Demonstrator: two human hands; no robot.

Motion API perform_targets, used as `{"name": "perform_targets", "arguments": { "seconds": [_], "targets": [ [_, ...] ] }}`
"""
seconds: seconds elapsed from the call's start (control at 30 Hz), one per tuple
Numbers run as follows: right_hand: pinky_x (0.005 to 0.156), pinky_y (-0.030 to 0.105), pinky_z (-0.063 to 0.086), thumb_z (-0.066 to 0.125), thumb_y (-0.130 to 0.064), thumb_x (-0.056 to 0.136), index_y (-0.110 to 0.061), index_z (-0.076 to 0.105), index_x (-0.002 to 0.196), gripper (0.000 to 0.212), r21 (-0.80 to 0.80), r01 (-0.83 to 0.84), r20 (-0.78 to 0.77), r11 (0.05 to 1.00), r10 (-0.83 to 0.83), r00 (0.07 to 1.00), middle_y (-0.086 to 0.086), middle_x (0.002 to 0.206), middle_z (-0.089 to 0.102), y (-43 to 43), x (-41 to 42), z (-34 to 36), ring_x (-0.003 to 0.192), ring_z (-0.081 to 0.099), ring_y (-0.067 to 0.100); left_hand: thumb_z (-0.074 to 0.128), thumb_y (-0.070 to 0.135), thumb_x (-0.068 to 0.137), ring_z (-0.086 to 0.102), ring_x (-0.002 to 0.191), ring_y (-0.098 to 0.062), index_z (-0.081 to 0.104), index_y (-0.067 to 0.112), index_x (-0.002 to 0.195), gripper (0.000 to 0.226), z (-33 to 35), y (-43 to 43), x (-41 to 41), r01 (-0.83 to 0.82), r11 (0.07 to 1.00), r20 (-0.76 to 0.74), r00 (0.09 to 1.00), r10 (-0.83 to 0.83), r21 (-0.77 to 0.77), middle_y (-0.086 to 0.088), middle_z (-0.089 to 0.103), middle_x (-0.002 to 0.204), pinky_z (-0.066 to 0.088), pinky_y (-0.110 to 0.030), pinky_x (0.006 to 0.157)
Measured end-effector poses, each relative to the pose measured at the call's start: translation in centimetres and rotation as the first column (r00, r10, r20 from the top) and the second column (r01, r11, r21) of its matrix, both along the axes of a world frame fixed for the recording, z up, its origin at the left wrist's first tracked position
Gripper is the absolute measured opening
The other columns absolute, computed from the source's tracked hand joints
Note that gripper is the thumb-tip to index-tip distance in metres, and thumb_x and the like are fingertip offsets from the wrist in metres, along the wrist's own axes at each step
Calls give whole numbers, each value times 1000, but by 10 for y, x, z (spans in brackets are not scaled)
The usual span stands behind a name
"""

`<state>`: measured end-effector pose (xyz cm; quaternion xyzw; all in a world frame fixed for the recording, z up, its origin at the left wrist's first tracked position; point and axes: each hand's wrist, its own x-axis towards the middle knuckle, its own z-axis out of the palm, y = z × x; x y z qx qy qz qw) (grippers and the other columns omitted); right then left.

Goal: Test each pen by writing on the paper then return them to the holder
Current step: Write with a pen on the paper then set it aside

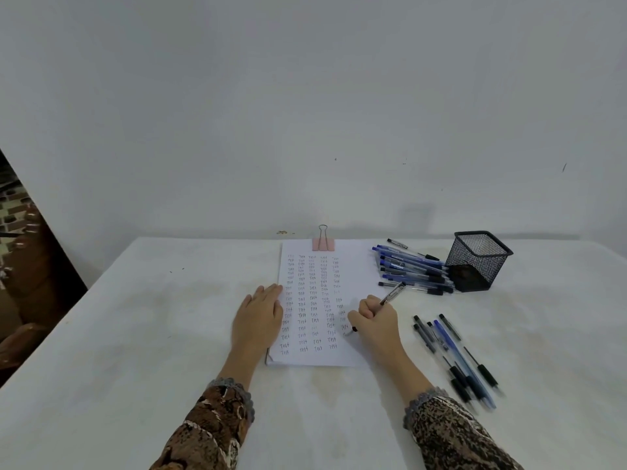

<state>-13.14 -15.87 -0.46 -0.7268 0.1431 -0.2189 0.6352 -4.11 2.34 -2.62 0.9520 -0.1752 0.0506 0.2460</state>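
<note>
- Left hand point(259, 310) flat, fingers straight, pinning the paper point(359, 266) edge.
- Right hand point(376, 320) grips a pen point(392, 295), tip on paper: we're mid-test.
- Next, we reckon: lift, swap pen. Pens point(412, 269) lie loose on the table point(169, 317); none stick out of the holder point(478, 262).

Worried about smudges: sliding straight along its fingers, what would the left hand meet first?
The left hand would cross handwriting on the paper first; the binder clip probably sits further right.
</note>
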Motion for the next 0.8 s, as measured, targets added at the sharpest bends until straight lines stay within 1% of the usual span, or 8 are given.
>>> {"name": "perform_targets", "arguments": {
  "seconds": [0.17, 0.27, 0.4, 0.5, 0.63, 0.7, 0.73, 0.8],
  "targets": [
    [53, 18, 20, 48, 19, 69, -17, 21, 53, 48, 47, -28, 0, 999, 28, 1000, -4, 59, 21, -1, 1, -1, 49, 18, 5, 27, 19, 99, 21, 141, -14, 33, 19, 142, 44, -1, 0, 1, 9, 1000, 4, 1000, -9, 9, 4, 32, 150, 13, -30, 116],
    [56, 23, 19, 53, 7, 65, -20, 21, 52, 44, 14, 12, 3, 1000, -12, 1000, -7, 57, 22, -3, 2, -5, 51, 18, 7, 27, 19, 99, 21, 141, -14, 33, 19, 142, 44, -2, 1, 2, 13, 1000, 2, 1000, -13, 6, 5, 32, 150, 13, -29, 116],
    [60, 23, 22, 51, 13, 66, -23, 22, 48, 49, 3, 4, -22, 1000, -4, 1000, -5, 59, 22, -5, 5, -7, 54, 20, 8, 27, 20, 99, 20, 142, -14, 32, 20, 142, 44, -4, 1, 3, 13, 1000, -1, 1000, -13, 13, 6, 32, 150, 12, -29, 116],
    [59, 24, 20, 53, 6, 64, -22, 22, 48, 45, -9, 27, 1, 1000, -27, 1000, -6, 59, 23, -5, 4, -10, 54, 19, 10, 27, 20, 99, 19, 142, -13, 32, 20, 142, 44, -4, 1, 3, 13, 1000, -2, 1000, -12, 11, 6, 32, 150, 12, -29, 116],
    [56, 18, 21, 50, 16, 69, -17, 22, 53, 47, -51, 21, -14, 998, -22, 1000, -2, 60, 21, -5, 5, -11, 55, 20, 9, 27, 19, 99, 20, 142, -14, 33, 19, 142, 43, -3, 0, 2, 16, 1000, 0, 1000, -16, 7, 4, 32, 150, 12, -29, 116],
    [49, 16, 20, 48, 18, 71, -21, 23, 52, 50, 83, 29, 3, 996, -30, 1000, -4, 56, 22, -7, 3, -9, 50, 19, 7, 27, 19, 99, 19, 142, -14, 32, 20, 142, 43, -3, 0, 2, 14, 1000, -2, 1000, -14, 6, 5, 32, 150, 12, -29, 116],
    [44, 16, 19, 48, 17, 75, -22, 25, 50, 51, 247, 34, 22, 969, -41, 999, -4, 53, 23, -9, 1, -7, 46, 18, 7, 27, 19, 99, 19, 142, -14, 32, 20, 142, 43, -2, 0, 2, 12, 1000, -1, 1000, -12, 2, 5, 32, 150, 12, -29, 116],
    [34, 16, 16, 51, -3, 89, -19, 32, 52, 44, 607, -6, 46, 795, -29, 999, -1, 49, 29, -17, 0, -1, 36, 22, 7, 27, 20, 99, 19, 142, -14, 32, 19, 142, 43, -3, 0, 2, 14, 1000, 3, 1000, -14, 1, 5, 31, 150, 12, -29, 116]
  ]
}}
